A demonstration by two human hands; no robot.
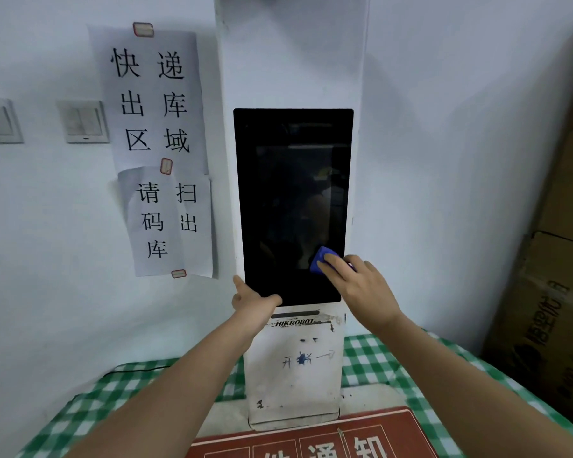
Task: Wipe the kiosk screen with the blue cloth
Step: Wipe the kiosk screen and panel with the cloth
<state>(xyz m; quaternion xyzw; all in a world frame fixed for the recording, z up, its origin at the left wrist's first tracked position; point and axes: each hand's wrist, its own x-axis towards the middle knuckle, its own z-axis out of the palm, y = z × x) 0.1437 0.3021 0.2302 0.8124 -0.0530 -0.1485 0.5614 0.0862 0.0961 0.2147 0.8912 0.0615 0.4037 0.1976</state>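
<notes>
A: Nearest, what lies on the bench?

B: A checked cover, a red sign, and the white kiosk standing upright. No containers show.

A: And the hands?

B: The left hand braces the screen's lower left corner, fingers loosely curled, holding nothing. The right hand presses the blue cloth flat against the kiosk screen, near its lower right corner.

A: Which relation governs the next stroke?

B: The screen's long axis runs vertically; nearly all of its glass lies above and left of the grip.
</notes>
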